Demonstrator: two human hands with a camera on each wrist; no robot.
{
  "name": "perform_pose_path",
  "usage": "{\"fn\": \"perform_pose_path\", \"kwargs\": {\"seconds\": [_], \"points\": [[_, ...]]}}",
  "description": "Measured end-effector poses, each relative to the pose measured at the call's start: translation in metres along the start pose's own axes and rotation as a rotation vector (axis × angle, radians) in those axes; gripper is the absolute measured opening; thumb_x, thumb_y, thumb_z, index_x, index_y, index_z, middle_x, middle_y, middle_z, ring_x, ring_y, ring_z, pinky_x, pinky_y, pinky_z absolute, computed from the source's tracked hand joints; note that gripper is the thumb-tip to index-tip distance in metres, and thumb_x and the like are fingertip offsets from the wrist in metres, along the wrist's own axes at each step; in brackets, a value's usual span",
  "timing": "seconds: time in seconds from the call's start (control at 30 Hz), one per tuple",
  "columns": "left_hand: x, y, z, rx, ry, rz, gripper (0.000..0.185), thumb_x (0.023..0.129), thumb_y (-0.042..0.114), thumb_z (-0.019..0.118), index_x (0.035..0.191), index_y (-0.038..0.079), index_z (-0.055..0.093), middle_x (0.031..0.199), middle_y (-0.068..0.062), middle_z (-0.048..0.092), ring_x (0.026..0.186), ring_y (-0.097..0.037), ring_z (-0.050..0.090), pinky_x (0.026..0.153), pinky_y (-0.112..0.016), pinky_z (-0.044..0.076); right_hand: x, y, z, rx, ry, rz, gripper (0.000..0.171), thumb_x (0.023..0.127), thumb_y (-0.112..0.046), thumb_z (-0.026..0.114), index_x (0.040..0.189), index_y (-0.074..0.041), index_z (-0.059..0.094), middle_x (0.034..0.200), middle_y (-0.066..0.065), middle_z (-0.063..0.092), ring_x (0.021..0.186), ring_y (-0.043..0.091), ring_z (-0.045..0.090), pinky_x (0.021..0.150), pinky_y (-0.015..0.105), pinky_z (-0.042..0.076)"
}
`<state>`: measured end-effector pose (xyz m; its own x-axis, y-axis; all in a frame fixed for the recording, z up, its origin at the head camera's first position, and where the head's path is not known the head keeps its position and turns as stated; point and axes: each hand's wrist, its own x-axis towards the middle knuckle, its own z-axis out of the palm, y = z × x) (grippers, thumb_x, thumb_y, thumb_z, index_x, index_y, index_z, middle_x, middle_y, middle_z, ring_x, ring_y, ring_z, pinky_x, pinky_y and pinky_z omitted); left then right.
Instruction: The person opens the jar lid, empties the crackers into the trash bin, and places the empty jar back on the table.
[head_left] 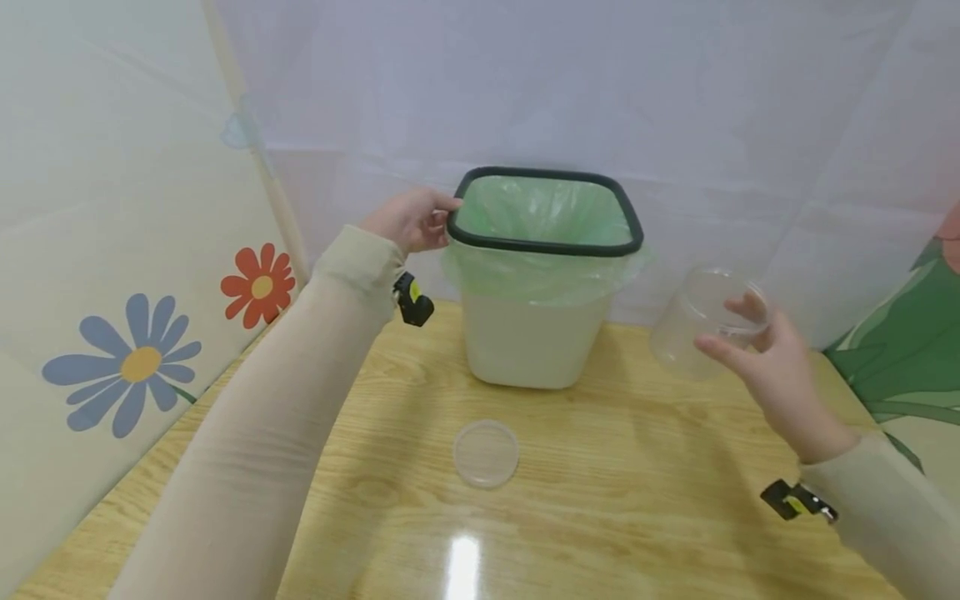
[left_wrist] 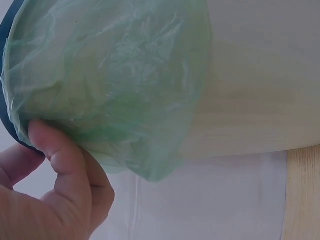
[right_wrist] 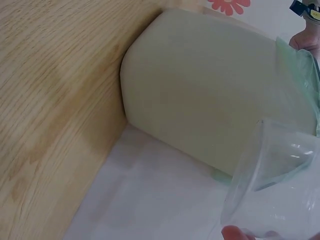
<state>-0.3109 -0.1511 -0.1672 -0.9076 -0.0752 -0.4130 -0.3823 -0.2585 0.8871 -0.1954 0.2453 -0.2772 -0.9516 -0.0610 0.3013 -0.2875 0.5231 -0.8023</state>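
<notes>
Hands (head_left: 411, 221) on bin rim (head_left: 465, 237), clear jar (head_left: 693, 321).

Light wooden table (head_left: 637, 508); on it a cream bin (head_left: 534, 337) at the back; a clear round lid (head_left: 486, 452) nearer.

From my seat, the table (head_left: 622, 500) at the bottom of the frame looks like pale wood-grain laminate, glossy enough to throw back a bright glare. The bin (head_left: 534, 337) at centre reads as matt cream plastic, with a smooth dark rim (head_left: 545, 247) and a thin, crinkled, translucent green plastic liner (head_left: 543, 212). At right, my right hand (head_left: 780, 379) holds a clear, smooth plastic cup (head_left: 693, 321); a clear plastic lid (head_left: 486, 452) lies lower centre. Both sleeves (head_left: 255, 433) are soft, matt beige cloth. The backdrop (head_left: 525, 92) above looks like dull white fabric.
</notes>
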Motion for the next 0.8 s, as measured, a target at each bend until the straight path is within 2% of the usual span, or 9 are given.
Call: {"fn": "perform_pose_path", "kwargs": {"seconds": [0.13,0.2,0.23,0.3,0.37,0.53,0.6,0.7,0.8], "points": [[0.0,0.0,0.0,0.001,-0.006,0.004,0.019,0.097,0.004,0.057,0.11,0.011,0.046,0.095,-0.003,0.044,0.073,-0.01,0.045,0.047,-0.019,0.04,-0.001,-0.001,0.002,0.009,-0.018,0.011,0.084,0.093,-0.023,0.067,0.155,-0.006,0.013,0.153,0.017,0.03,0.118,0.015,0.046,0.086,0.011,0.044],[0.0,-0.001,-0.001,0.0,-0.014,0.001,0.017,0.097,0.004,0.057,0.109,0.012,0.046,0.094,-0.003,0.044,0.072,-0.01,0.044,0.046,-0.019,0.039,-0.002,-0.001,0.004,0.026,-0.03,0.016,0.084,0.094,-0.022,0.067,0.155,-0.006,0.012,0.154,0.018,0.029,0.128,0.027,0.04,0.098,0.021,0.042],[0.001,-0.001,-0.001,0.0,-0.018,0.001,0.017,0.097,0.005,0.056,0.108,0.011,0.046,0.093,-0.003,0.044,0.072,-0.01,0.045,0.046,-0.019,0.04,-0.002,-0.001,0.005,0.02,-0.031,0.02,0.084,0.093,-0.022,0.068,0.155,-0.007,0.013,0.153,0.017,0.029,0.13,0.03,0.038,0.1,0.025,0.042],[0.001,-0.001,-0.001,-0.001,-0.025,0.0,0.016,0.098,0.005,0.056,0.108,0.011,0.046,0.093,-0.003,0.044,0.072,-0.01,0.045,0.046,-0.019,0.04,-0.003,-0.001,0.007,0.033,-0.034,0.018,0.082,0.093,-0.021,0.068,0.155,-0.006,0.015,0.153,0.018,0.029,0.132,0.036,0.035,0.105,0.04,0.04],[0.001,-0.001,-0.001,-0.004,-0.031,-0.003,0.016,0.097,0.005,0.057,0.108,0.011,0.046,0.093,-0.003,0.045,0.072,-0.01,0.045,0.046,-0.019,0.04,-0.004,-0.001,0.009,0.035,-0.035,0.017,0.081,0.093,-0.021,0.068,0.154,-0.004,0.017,0.152,0.019,0.031,0.132,0.037,0.035,0.106,0.051,0.036],[0.001,0.0,0.0,-0.007,-0.028,-0.01,0.017,0.097,0.005,0.058,0.109,0.011,0.047,0.095,-0.003,0.045,0.072,-0.01,0.046,0.048,-0.019,0.04,-0.008,-0.001,0.012,0.032,-0.054,0.009,0.082,0.093,-0.021,0.068,0.153,-0.002,0.017,0.151,0.021,0.032,0.129,0.038,0.038,0.102,0.059,0.036],[0.001,0.0,0.0,-0.002,-0.025,-0.008,0.016,0.097,0.006,0.057,0.109,0.011,0.047,0.094,-0.003,0.044,0.072,-0.01,0.045,0.048,-0.02,0.04,-0.009,-0.001,0.013,0.025,-0.057,0.001,0.082,0.093,-0.021,0.068,0.153,-0.003,0.017,0.151,0.021,0.033,0.128,0.037,0.039,0.101,0.055,0.04],[0.001,-0.001,0.0,0.0,-0.027,0.001,0.016,0.098,0.007,0.057,0.11,0.011,0.047,0.094,-0.003,0.044,0.071,-0.01,0.045,0.048,-0.02,0.039,-0.01,0.0,0.015,0.011,-0.054,-0.013,0.081,0.092,-0.02,0.069,0.153,-0.004,0.019,0.149,0.02,0.035,0.124,0.028,0.044,0.095,0.033,0.046],[0.0,-0.003,-0.001,-0.017,-0.035,0.008,0.015,0.098,0.008,0.056,0.11,0.011,0.048,0.096,-0.004,0.044,0.073,-0.01,0.046,0.05,-0.019,0.042,-0.012,0.003,0.017,0.016,-0.049,-0.035,0.077,0.092,-0.017,0.07,0.152,-0.003,0.023,0.147,0.02,0.038,0.116,0.013,0.047,0.083,0.013,0.045]]}}
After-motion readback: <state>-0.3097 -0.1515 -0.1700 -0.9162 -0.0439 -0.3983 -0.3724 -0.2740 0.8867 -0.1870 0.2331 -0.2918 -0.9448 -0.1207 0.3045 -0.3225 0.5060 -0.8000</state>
